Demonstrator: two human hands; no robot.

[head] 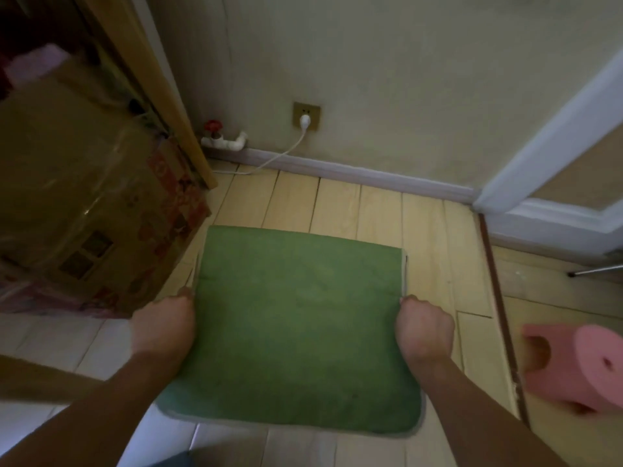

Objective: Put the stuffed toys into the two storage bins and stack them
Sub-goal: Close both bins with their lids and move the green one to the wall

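I hold a green storage bin point(300, 328) over the floor in the middle of the head view. Only its flat, fabric-covered top with rounded near corners shows. My left hand point(165, 323) is closed on its left edge and my right hand point(425, 326) is closed on its right edge, each about halfway along the side. What lies inside or under the bin is hidden. No stuffed toys are in view.
A large taped cardboard box point(84, 210) stands at the left, close to the bin. A pink foam piece point(580, 369) lies on the floor at the right. Behind are a wall socket with a white plug point(305, 120), a pipe valve point(213, 127) and a white door frame point(553, 146).
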